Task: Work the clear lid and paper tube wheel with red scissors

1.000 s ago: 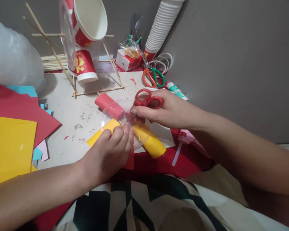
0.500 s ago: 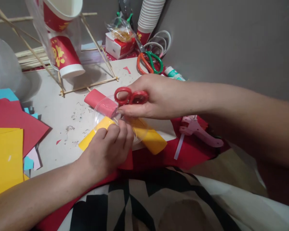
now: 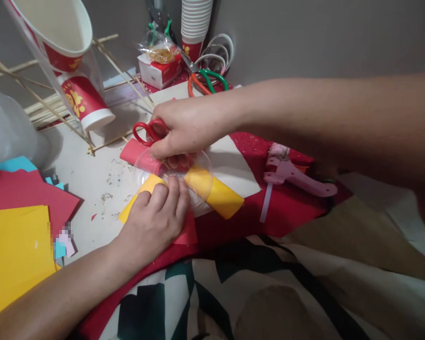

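Observation:
A clear plastic disc (image 3: 140, 178) lies in front of me, with curled paper pieces fixed around it: a red one (image 3: 138, 155) at upper left, a yellow one (image 3: 219, 192) at right, another yellow one (image 3: 138, 198) at left and a red one (image 3: 189, 230) at the bottom. My left hand (image 3: 159, 205) is closed, its curled fingertips gripping near the disc's middle; its thumb is hidden. Over the disc's upper side, my right hand (image 3: 184, 125) holds scissors by their red handles (image 3: 159, 127). Their blades are hidden beneath the hand.
A stick frame (image 3: 113, 143) and red-white paper cups (image 3: 88, 101) stand at upper left. Coloured paper sheets (image 3: 17, 255) lie left. Behind are stacked cups (image 3: 196, 21), green-and-orange-handled scissors (image 3: 208, 80) and a box (image 3: 159, 71). A pink glue gun (image 3: 297, 177) lies right.
My right hand has shifted left and slightly up with the red-handled scissors, whose handles now tilt further left. My left hand keeps its place on the disc. The view has shifted somewhat.

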The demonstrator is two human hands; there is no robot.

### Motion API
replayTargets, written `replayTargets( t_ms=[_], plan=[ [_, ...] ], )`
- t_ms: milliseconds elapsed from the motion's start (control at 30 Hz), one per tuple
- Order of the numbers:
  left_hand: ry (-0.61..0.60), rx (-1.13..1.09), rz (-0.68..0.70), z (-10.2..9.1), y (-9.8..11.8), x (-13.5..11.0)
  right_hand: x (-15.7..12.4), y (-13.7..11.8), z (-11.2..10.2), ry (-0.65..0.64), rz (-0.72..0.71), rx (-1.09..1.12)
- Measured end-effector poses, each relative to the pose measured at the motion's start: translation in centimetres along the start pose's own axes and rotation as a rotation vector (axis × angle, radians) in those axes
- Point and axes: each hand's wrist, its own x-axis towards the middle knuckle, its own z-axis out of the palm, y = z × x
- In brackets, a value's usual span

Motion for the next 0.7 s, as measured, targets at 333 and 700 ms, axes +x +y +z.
replayTargets(
  t_ms=[333,700],
  plan=[
    [0.019,-0.019,-0.006,-0.1,0.0,0.0,-0.6,-0.3,-0.6,-0.127,-0.243,-0.154],
    [0.062,-0.034,-0.029,-0.2,-0.1,0.0,-2.1,0.6,-0.1,-0.057,-0.203,0.003]
  ],
)
